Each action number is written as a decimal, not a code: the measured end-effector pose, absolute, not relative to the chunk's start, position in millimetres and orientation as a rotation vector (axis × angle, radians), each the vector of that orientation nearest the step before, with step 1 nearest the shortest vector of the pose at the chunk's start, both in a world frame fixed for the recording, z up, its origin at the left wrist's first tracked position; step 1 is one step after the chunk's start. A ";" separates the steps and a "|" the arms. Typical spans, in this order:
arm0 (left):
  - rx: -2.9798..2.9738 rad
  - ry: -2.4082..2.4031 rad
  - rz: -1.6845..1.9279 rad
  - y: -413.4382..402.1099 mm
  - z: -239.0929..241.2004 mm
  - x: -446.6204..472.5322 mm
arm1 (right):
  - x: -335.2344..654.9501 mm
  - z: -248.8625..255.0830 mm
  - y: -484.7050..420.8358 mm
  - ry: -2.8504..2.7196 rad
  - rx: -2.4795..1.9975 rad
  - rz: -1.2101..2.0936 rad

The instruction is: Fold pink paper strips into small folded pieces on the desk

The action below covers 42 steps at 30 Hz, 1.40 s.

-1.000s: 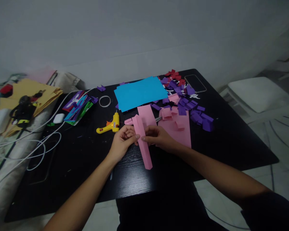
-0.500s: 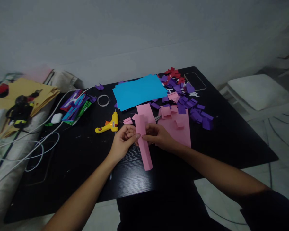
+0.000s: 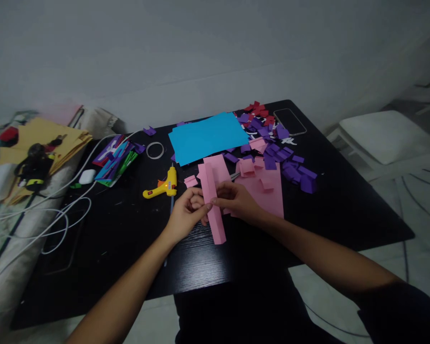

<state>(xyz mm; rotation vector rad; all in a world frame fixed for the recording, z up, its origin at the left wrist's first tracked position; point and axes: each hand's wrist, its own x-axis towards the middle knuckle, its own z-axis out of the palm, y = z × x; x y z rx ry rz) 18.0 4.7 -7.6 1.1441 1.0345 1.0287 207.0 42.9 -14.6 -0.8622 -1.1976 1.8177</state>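
Note:
A long folded strip of pink paper (image 3: 215,222) is held above the table's near half, its lower end tilted slightly to the right. My left hand (image 3: 187,210) pinches its left edge, the thumb lying on the front. From the other side my right hand (image 3: 236,199) grips the same strip near its middle; some fingers are hidden behind it. Beyond the hands lie a flat pink sheet (image 3: 277,200) and small folded pink pieces (image 3: 246,167). Scissor blades (image 3: 234,176) peek out between pink papers. To the left rests a yellow glue gun (image 3: 163,184).
Blue sheets (image 3: 208,136) lie at the back of the black table (image 3: 111,267). Purple paper pieces (image 3: 290,167) and red ones (image 3: 260,110) are heaped at the right. A tape roll (image 3: 155,150), coloured strips (image 3: 116,160) and white cables (image 3: 66,215) lie left. A white stool (image 3: 374,134) stands right.
The pink strip's lower end has risen a little and its creased flap shows more at the top. Both hands keep hold of it.

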 end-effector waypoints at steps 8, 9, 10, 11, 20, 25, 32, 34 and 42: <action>1.205 1.061 1.074 6.3 -4.0 15.5 | 207.4 -13.1 42.1 -1.179 -0.835 1.930; 1.209 1.062 1.076 6.4 -3.6 15.4 | 207.1 -12.8 42.0 -1.183 -0.831 1.938; 1.212 1.063 1.074 6.4 -3.3 15.2 | 206.8 -12.6 41.8 -1.184 -0.825 1.947; 1.215 1.064 1.073 6.4 -3.1 15.1 | 206.4 -12.5 41.6 -1.181 -0.820 1.956; 1.191 1.071 1.047 6.6 -5.0 14.1 | 205.3 -13.1 40.6 -1.227 -0.889 1.876; 1.213 1.079 1.136 5.0 -7.8 14.9 | 204.5 -13.1 40.2 -1.152 -0.881 1.734; 1.584 1.125 1.163 4.6 -11.9 10.3 | 205.9 -13.0 39.7 -1.276 -0.864 1.650; 1.658 1.151 1.157 4.6 -12.3 8.9 | 206.3 -12.8 39.5 -1.288 -0.859 1.642; 1.579 1.160 1.176 4.8 -13.6 9.5 | 207.3 -7.6 37.0 -1.340 -0.829 1.587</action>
